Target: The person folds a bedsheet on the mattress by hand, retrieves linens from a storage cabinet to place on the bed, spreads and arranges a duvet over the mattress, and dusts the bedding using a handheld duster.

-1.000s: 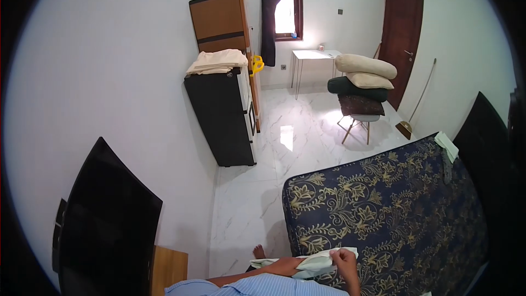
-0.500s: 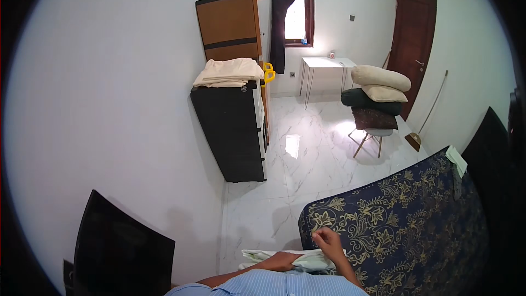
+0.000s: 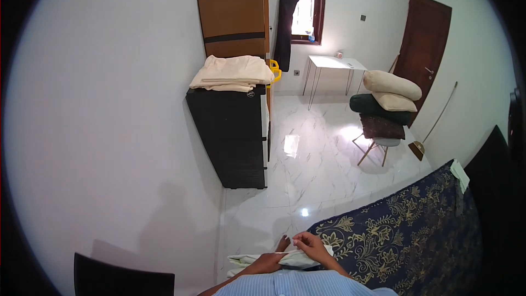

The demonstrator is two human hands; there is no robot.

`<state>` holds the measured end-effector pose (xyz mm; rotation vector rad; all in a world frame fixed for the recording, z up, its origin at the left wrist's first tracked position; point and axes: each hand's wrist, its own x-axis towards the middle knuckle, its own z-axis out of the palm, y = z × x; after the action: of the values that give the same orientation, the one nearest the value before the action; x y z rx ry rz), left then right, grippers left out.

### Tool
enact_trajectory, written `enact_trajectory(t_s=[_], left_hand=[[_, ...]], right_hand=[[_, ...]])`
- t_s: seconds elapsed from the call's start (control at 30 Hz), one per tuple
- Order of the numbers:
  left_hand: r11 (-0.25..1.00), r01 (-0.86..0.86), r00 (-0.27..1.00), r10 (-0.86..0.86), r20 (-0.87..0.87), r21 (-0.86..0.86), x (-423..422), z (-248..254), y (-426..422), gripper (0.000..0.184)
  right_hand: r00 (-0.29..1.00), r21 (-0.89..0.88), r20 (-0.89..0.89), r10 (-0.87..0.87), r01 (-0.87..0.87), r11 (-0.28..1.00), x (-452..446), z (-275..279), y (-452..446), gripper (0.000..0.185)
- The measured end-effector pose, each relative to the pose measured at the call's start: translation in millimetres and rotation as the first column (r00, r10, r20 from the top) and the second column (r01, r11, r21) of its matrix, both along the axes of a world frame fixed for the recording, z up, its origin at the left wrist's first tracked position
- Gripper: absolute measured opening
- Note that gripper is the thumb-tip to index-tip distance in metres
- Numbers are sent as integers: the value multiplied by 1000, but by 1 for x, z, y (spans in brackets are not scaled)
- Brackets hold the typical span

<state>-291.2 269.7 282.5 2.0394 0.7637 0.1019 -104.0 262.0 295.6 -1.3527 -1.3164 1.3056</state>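
Cloth (image 3: 298,260), pale and crumpled, held in left hand (image 3: 268,263); right hand (image 3: 311,246) curled, grip unclear.

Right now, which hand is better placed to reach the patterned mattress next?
Likely the right hand: it appears nearer the patterned mattress. The left hand is farther off and holds the pale cloth. Whether the right also grips something is unclear.

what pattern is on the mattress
The mattress is dark blue with gold flowers and leaves, seen in the head view.
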Motion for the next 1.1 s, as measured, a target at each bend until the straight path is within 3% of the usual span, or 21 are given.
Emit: enact_trajectory(t_s=[0.1,0.17,0.2,0.27,0.33,0.37,0.4,0.47,0.5,0.53,0.57,0.63,0.67,0.7,0.73,0.8,0.93,1.0,1.03,1.07,1.1], left_hand=[[999,-38,997,36,-64,-34,2,1,48,41],[996,-82,982,77,-170,-22,8,11,78,41],[994,-105,968,99,-229,-13,9,13,95,41],[997,-76,965,72,-251,-7,7,12,126,41],[995,-95,964,89,-251,-9,14,14,154,41],[997,-73,965,67,-255,-17,-1,23,158,41],[990,-133,856,94,-508,-41,19,55,172,39],[964,-264,451,96,-887,-30,57,115,196,35],[962,-268,440,82,-894,-44,73,143,209,35],[940,-340,114,43,-993,1,83,173,216,32],[917,-394,-223,-24,-975,68,96,205,226,30],[876,-427,-741,-196,-643,225,127,268,252,26],[865,-408,-880,-287,-379,291,147,297,264,24],[865,-370,-927,-366,-77,338,159,329,278,22],[876,-316,-880,-414,232,365,178,360,291,20],[825,-437,-830,-523,193,357,160,349,315,18],[546,-753,-592,-806,-17,368,122,345,355,12],[377,-863,-441,-887,-136,337,103,346,375,12],[372,-865,-440,-885,-153,338,84,313,385,12],[370,-747,-397,-915,75,553,64,281,397,15],[390,-575,-276,-920,279,719,45,250,411,18]], right_hand=[[999,55,-23,26,-25,998,1,3,56,18],[981,140,119,153,-169,976,1,22,100,18],[988,153,107,113,-128,980,1,32,121,18],[949,247,-71,307,-282,927,2,59,160,19],[841,450,-133,525,-420,788,7,125,189,26],[679,552,-250,690,-486,678,11,156,201,29],[466,658,-328,822,-511,553,13,187,211,32],[-162,828,-427,890,-466,312,3,243,227,39],[-171,827,-441,881,-458,325,-3,259,235,39],[-255,848,-410,876,-459,263,-12,273,243,38],[-345,870,-373,861,-453,196,-22,288,251,38],[-513,892,-289,808,-451,33,-35,312,271,40],[-530,886,-300,793,-463,26,-39,321,280,40],[-519,869,-372,769,-486,92,-43,328,289,40],[-505,847,-440,742,-509,156,-47,332,298,40],[-495,816,-513,701,-536,219,-53,330,316,40],[-477,777,-433,765,-628,48,-71,330,355,42],[-606,645,-267,749,-690,-329,-96,316,382,52],[-676,537,-202,709,-682,-497,-107,310,396,58],[-677,521,-191,710,-684,-511,-116,307,412,58],[-517,559,-70,853,-729,-396,-125,305,429,53]])
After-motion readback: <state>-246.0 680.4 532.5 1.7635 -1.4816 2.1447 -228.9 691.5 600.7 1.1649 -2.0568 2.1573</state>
